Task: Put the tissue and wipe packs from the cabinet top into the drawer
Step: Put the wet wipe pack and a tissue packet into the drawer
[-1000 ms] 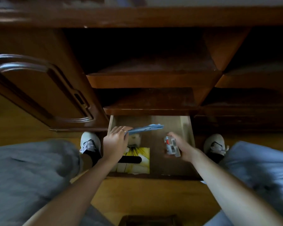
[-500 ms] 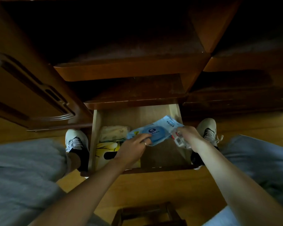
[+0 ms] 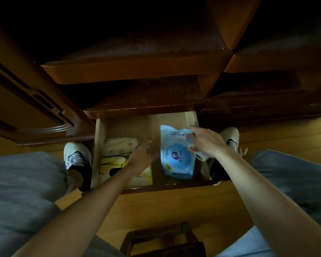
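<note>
Left hand (image 3: pixel 141 158) hangs over the middle of the drawer (image 3: pixel 97 145) with fingers relaxed and a bit spread, nothing in it, sitting right above the yellow tissue pack (image 3: pixel 119 169) and just beside the blue wipe pack (image 3: pixel 176 154). Can't tell if it's actually touching the yellow one. Right hand (image 3: pixel 208 143) has its fingers curled round a small white pack (image 3: pixel 198 153) with a red mark, and it's pressed down against the right side of the wipe pack. The wipe pack lies flat in the right half of the drawer, round blue lid facing up. There's a pale cream pack (image 3: pixel 121 146) behind the yellow one on the left. Drawer is pulled out from a dark wooden cabinet (image 3: pixel 137 71), shelves above in shadow. Wooden floor (image 3: pixel 174 206), white sneakers (image 3: pixel 76 154) either side, small stool (image 3: pixel 163 240) at the bottom.
</note>
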Tool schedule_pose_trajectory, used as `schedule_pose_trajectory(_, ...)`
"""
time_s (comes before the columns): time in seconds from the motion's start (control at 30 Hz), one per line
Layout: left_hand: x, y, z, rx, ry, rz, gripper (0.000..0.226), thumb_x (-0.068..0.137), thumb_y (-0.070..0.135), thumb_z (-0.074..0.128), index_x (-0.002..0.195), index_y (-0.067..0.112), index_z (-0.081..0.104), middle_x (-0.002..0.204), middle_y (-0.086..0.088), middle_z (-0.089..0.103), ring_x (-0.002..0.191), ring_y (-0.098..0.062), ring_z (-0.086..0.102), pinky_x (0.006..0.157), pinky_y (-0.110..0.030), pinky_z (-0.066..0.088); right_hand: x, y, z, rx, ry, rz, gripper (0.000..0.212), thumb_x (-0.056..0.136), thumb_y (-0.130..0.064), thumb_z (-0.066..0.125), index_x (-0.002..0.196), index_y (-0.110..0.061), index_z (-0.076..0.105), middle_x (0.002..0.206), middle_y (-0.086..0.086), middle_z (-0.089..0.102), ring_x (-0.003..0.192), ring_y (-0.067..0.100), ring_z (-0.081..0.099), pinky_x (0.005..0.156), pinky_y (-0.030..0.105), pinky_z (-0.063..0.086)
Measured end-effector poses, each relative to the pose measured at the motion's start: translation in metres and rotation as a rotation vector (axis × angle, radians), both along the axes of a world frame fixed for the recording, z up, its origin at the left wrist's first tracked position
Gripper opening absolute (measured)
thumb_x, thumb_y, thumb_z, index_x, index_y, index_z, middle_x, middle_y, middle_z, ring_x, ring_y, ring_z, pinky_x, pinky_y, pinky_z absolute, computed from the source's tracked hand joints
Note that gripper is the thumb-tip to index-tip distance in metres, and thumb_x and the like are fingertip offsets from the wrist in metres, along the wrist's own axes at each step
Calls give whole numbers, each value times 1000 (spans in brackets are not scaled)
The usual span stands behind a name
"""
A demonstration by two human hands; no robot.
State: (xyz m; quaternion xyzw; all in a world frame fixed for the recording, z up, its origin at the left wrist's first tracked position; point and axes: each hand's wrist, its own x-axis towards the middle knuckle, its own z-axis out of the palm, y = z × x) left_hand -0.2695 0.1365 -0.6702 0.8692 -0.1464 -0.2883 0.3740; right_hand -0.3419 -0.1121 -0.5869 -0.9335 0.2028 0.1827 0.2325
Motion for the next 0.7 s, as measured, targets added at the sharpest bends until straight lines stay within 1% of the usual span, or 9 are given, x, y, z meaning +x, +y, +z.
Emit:
schedule_pose_trajectory(0.1, 0, -27, -1, -153, 268, -44, 50, 92, 29, 72, 138, 25, 54, 127, 9, 66, 113, -17, 66, 87, -41, 59, 18, 12, -1, -167, 53, 134, 20, 99, -51, 38, 95, -37, 53, 90, -6, 67, 82, 23, 61, 67, 39, 38)
schedule_pose_trajectory(0.13, -2, -35, -3, -143, 319, -66, 45, 93, 29, 70, 135, 24, 55, 120, 12, 68, 105, -13, 68, 75, -36, 62, 19, 14, -6, -210, 90, 143, 16, 101, -48, 45, 105, -35, 54, 97, -1, 69, 84, 25, 63, 68, 39, 40)
schedule_pose_trajectory(0.2, -8, -46, -8, -94, 395, -105, 36, 96, 24, 67, 130, 20, 57, 115, 12, 68, 96, -7, 66, 62, -29, 60, 14, 16, -19, -258, 150, 124, 40, 100, -40, 58, 135, -25, 46, 114, 8, 69, 98, 31, 68, 75, 41, 48)
schedule_pose_trajectory(0.27, -10, -55, -17, -60, 407, -88, 27, 96, 11, 65, 123, 13, 60, 121, -4, 68, 104, -24, 68, 72, -39, 62, 5, 16, -32, -234, 134, 76, 55, 100, -36, 56, 148, -22, 32, 123, 13, 66, 104, 36, 68, 84, 45, 53)
schedule_pose_trajectory(0.33, -10, -65, -19, -29, 414, -40, 33, 96, 5, 61, 129, 6, 58, 130, -16, 65, 117, -34, 63, 93, -49, 57, -2, 14, -44, -213, 87, 59, 58, 103, -37, 46, 154, -24, 24, 123, 14, 66, 101, 37, 69, 83, 46, 54)
schedule_pose_trajectory(0.43, -10, -81, -25, 179, 360, -65, 40, 104, 12, 49, 143, 2, 50, 144, -21, 54, 132, -36, 52, 107, -41, 44, -6, 9, -56, -221, 34, 62, 60, 104, -41, 41, 158, -28, 18, 109, 12, 72, 91, 36, 71, 70, 41, 47)
schedule_pose_trajectory(0.5, -14, -89, -28, 280, 359, -111, 40, 106, 13, 46, 141, -5, 51, 145, -24, 53, 135, -37, 49, 108, -38, 39, -7, 5, -59, -181, 2, 18, 53, 104, -43, 40, 153, -28, 27, 99, 8, 74, 87, 34, 72, 68, 40, 46)
schedule_pose_trajectory(0.6, -16, -95, -29, 326, 352, -196, 40, 105, 13, 50, 139, -8, 52, 144, -24, 54, 134, -37, 51, 110, -40, 41, -2, -4, -60, -106, 71, -28, 38, 102, -48, 42, 132, -26, 53, 105, 2, 68, 96, 31, 70, 73, 40, 49)
schedule_pose_trajectory(0.7, -15, -95, -18, 338, 314, -201, 44, 105, 13, 48, 144, -7, 45, 148, -24, 49, 136, -38, 48, 111, -40, 40, 6, -2, -53, 250, 83, -344, 59, 101, -63, 29, 125, -23, 65, 106, 3, 69, 98, 29, 70, 82, 43, 54)
